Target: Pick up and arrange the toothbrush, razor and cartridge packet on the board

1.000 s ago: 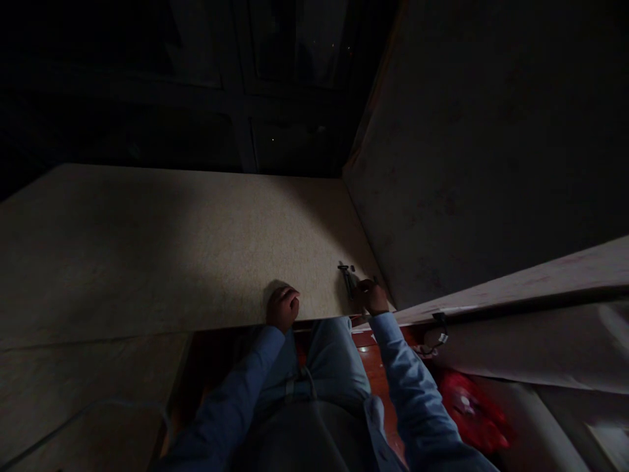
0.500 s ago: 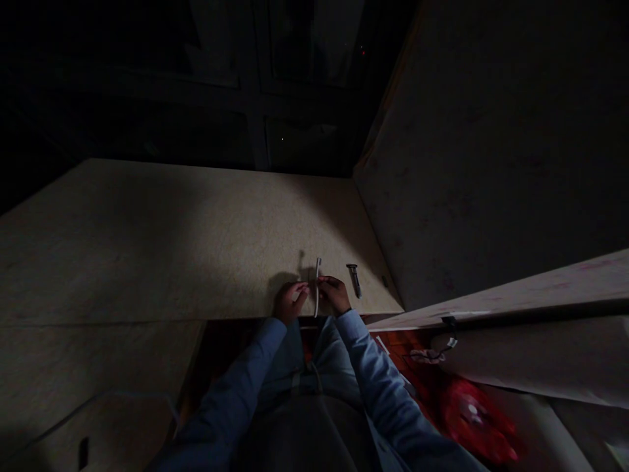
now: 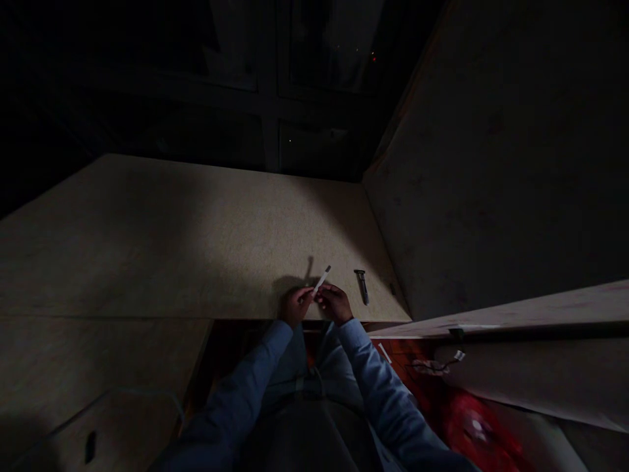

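Observation:
A slim white toothbrush (image 3: pixel 322 280) is held just above the front edge of the pale tabletop (image 3: pixel 236 242), tilted with its greyish head end up and to the right. My left hand (image 3: pixel 296 305) pinches it near its lower end. From the other side, the fingers of my right hand (image 3: pixel 335 304) are closed around the same lower part, which they partly hide. To the right of my right hand lies a dark razor (image 3: pixel 362 287), its head pointing away from me. A small dark piece (image 3: pixel 392 288) lies close to the wall; its kind cannot be made out.
A wall panel (image 3: pixel 491 196) bounds the tabletop on the right, and a dark window (image 3: pixel 314 144) stands behind it. Down to the right are a red plastic bag (image 3: pixel 479 429) and a cord with a white tag (image 3: pixel 458 355). A dark oblong object (image 3: pixel 90 447) lies lower left.
My right hand came leftward from beside the razor with the toothbrush and met my left hand. The toothbrush then went from nearly upright to slanting right, and both hands now grip it.

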Action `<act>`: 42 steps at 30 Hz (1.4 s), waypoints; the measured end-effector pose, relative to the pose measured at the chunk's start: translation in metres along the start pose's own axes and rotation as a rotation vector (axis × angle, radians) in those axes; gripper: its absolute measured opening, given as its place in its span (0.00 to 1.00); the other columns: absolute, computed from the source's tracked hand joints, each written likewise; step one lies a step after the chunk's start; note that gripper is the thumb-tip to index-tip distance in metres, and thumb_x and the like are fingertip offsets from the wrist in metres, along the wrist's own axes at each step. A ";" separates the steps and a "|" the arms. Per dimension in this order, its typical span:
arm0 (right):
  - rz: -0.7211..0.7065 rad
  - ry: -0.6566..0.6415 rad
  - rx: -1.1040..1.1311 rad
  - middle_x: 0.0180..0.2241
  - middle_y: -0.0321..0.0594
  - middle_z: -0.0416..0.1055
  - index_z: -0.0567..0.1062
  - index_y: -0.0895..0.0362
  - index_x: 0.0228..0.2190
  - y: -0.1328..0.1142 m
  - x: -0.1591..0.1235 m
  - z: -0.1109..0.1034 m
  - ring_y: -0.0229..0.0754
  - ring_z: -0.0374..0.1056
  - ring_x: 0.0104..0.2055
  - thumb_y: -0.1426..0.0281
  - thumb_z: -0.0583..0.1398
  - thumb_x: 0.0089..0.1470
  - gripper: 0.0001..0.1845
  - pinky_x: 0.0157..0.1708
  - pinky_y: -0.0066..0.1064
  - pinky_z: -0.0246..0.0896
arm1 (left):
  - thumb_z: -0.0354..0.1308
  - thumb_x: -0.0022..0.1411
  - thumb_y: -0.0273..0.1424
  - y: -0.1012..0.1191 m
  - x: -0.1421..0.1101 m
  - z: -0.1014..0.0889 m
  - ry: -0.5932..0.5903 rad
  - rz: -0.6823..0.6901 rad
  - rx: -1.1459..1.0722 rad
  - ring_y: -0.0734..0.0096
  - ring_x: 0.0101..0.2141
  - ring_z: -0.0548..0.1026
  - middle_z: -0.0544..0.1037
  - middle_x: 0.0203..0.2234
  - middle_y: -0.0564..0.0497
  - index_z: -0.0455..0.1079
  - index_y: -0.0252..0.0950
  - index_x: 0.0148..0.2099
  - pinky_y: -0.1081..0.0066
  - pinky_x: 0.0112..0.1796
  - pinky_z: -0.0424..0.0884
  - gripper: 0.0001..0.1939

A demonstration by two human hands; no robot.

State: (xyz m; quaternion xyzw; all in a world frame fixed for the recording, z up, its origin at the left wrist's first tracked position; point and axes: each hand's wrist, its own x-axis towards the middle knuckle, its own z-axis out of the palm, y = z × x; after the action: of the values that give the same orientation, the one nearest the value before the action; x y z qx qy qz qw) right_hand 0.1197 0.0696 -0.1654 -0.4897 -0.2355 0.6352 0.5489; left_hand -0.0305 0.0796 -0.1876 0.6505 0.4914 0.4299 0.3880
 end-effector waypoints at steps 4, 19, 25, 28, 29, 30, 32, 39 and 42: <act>-0.005 -0.006 0.072 0.25 0.38 0.76 0.81 0.60 0.30 0.002 -0.006 -0.013 0.34 0.66 0.23 0.65 0.73 0.39 0.16 0.20 0.24 0.55 | 0.58 0.64 0.39 0.000 -0.001 0.001 0.023 -0.024 0.001 0.70 0.28 0.78 0.81 0.25 0.50 0.79 0.36 0.44 0.72 0.33 0.74 0.14; -0.017 -0.099 0.306 0.30 0.36 0.76 0.78 0.56 0.39 0.007 -0.005 -0.037 0.30 0.68 0.25 0.70 0.72 0.47 0.16 0.25 0.21 0.68 | 0.55 0.64 0.36 0.009 -0.002 0.001 0.083 -0.051 -0.032 0.75 0.23 0.69 0.70 0.20 0.56 0.76 0.35 0.52 0.75 0.29 0.70 0.18; -0.024 -0.114 0.341 0.31 0.36 0.77 0.78 0.56 0.40 0.010 -0.004 -0.041 0.31 0.68 0.25 0.71 0.71 0.48 0.15 0.25 0.22 0.69 | 0.49 0.69 0.33 0.017 0.006 -0.010 0.102 -0.124 0.141 0.70 0.28 0.75 0.78 0.28 0.49 0.70 0.34 0.60 0.72 0.33 0.72 0.21; -0.033 -0.126 0.356 0.31 0.36 0.77 0.78 0.55 0.40 0.012 -0.003 -0.043 0.32 0.69 0.24 0.71 0.70 0.49 0.14 0.25 0.23 0.69 | 0.48 0.70 0.30 0.028 0.013 -0.021 0.067 -0.207 0.417 0.63 0.37 0.80 0.82 0.42 0.41 0.64 0.35 0.66 0.67 0.40 0.73 0.24; -0.036 -0.130 0.359 0.31 0.36 0.77 0.78 0.55 0.40 0.013 -0.002 -0.044 0.32 0.69 0.24 0.71 0.70 0.50 0.14 0.25 0.23 0.70 | 0.48 0.70 0.30 0.031 0.016 -0.025 0.038 -0.249 0.517 0.61 0.38 0.80 0.82 0.43 0.40 0.61 0.36 0.69 0.66 0.40 0.73 0.26; -0.039 -0.134 0.361 0.31 0.36 0.77 0.78 0.55 0.40 0.013 -0.002 -0.044 0.32 0.69 0.25 0.71 0.69 0.50 0.14 0.25 0.23 0.70 | 0.47 0.71 0.30 0.034 0.019 -0.027 -0.003 -0.289 0.614 0.60 0.37 0.81 0.82 0.42 0.39 0.56 0.37 0.71 0.65 0.39 0.73 0.28; -0.045 -0.141 0.363 0.32 0.35 0.77 0.77 0.54 0.40 0.014 -0.002 -0.045 0.32 0.69 0.25 0.71 0.69 0.51 0.13 0.25 0.23 0.70 | 0.46 0.71 0.30 0.039 0.025 -0.031 -0.121 -0.336 0.774 0.58 0.36 0.82 0.83 0.40 0.39 0.51 0.38 0.73 0.64 0.38 0.73 0.30; -0.061 -0.109 0.301 0.31 0.35 0.76 0.78 0.55 0.40 0.011 -0.006 -0.042 0.31 0.67 0.25 0.68 0.71 0.46 0.17 0.27 0.22 0.68 | 0.48 0.70 0.31 0.036 0.044 -0.039 -0.340 -0.281 0.902 0.55 0.39 0.82 0.83 0.41 0.39 0.54 0.39 0.72 0.61 0.40 0.74 0.30; -0.089 -0.055 0.143 0.30 0.36 0.76 0.78 0.54 0.39 0.011 -0.007 -0.039 0.32 0.67 0.25 0.64 0.71 0.45 0.18 0.25 0.24 0.67 | 0.47 0.72 0.35 0.031 0.046 -0.043 -0.332 -0.247 0.887 0.56 0.39 0.82 0.83 0.41 0.38 0.56 0.38 0.71 0.62 0.40 0.74 0.28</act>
State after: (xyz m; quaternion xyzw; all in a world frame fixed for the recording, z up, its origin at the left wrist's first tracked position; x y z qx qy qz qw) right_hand 0.1482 0.0503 -0.1876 -0.4204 -0.2261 0.6386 0.6036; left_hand -0.0544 0.1212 -0.1367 0.7497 0.6322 0.0202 0.1947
